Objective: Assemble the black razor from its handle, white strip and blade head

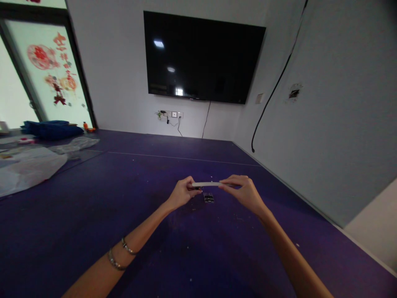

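A thin, slightly bowed white strip (206, 184) is stretched level between my two hands, above the purple surface. My left hand (182, 192) pinches its left end, with a small dark bit showing by the fingertips that I cannot make out. At the other end, the thumb and fingers of my right hand (243, 190) are closed on the strip. Just below it, on the purple surface (173, 248), lies a small dark item (209, 198) with clear edges, perhaps a packet; its contents are too small to tell. Neither hand touches this item.
Crumpled clear plastic sheeting (34, 167) and a folded dark blue cloth (51, 129) lie at the left. A television (201, 58) is on the far wall above sockets (174, 114). A black cable (276, 87) hangs along the right wall. Small white specks dot the surface.
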Demonstrator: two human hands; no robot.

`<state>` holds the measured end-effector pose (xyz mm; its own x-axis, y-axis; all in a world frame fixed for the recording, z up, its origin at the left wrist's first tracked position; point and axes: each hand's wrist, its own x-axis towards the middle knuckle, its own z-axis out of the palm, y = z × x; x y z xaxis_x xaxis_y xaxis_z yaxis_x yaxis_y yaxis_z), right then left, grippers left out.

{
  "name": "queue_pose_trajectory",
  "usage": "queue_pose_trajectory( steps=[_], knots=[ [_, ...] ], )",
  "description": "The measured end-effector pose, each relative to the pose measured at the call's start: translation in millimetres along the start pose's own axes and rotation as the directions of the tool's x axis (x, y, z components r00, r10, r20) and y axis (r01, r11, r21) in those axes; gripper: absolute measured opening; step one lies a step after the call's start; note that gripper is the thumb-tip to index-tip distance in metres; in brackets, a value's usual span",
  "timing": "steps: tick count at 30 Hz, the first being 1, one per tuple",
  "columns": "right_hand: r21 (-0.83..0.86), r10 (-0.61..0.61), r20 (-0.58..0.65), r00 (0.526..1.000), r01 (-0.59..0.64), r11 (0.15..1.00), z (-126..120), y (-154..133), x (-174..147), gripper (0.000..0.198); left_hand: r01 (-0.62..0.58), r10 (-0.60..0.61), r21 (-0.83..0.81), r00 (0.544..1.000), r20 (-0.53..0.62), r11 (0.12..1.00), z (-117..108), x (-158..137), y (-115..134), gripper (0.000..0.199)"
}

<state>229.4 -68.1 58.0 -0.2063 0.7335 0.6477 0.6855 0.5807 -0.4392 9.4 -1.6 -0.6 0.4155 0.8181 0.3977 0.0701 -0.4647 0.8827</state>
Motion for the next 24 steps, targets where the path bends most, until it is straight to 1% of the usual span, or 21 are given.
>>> queue_pose_trajectory(
  steps=[6, 12, 16, 18, 21, 24],
  knots=[
    [0.012, 0.058, -0.05, 0.997, -0.057, 0.998, 0, 6, -2, 0.022, -0.001, 0.001, -0.027, 1.0, -0.017, 1.0, -1, 1, -4, 0.028],
    [0.097, 0.076, -0.001, 0.997, -0.075, 0.992, 1, 2, -2, 0.023, -0.018, 0.017, -0.024, 1.0, -0.012, 1.0, -2, 0, 1, 0.025],
    [0.118, 0.123, -0.03, 0.992, -0.119, 0.986, 1, 7, -2, 0.022, -0.007, 0.005, -0.062, 1.0, -0.029, 0.998, 0, -1, 6, 0.027],
    [0.118, 0.117, -0.019, 0.993, -0.114, 0.986, 0, 6, -2, 0.021, -0.009, 0.007, -0.065, 1.0, -0.024, 0.998, 0, -1, 8, 0.027],
    [0.103, 0.072, 0.022, 0.997, -0.073, 0.992, 0, 0, -2, 0.02, -0.026, 0.026, -0.013, 0.999, -0.037, 1.0, -1, -2, 13, 0.025],
    [0.067, 0.042, 0.006, 0.999, -0.042, 0.997, 0, -2, -2, 0.02, -0.037, 0.037, 0.001, 0.998, -0.043, 0.999, -1, -2, 13, 0.024]
  ],
)
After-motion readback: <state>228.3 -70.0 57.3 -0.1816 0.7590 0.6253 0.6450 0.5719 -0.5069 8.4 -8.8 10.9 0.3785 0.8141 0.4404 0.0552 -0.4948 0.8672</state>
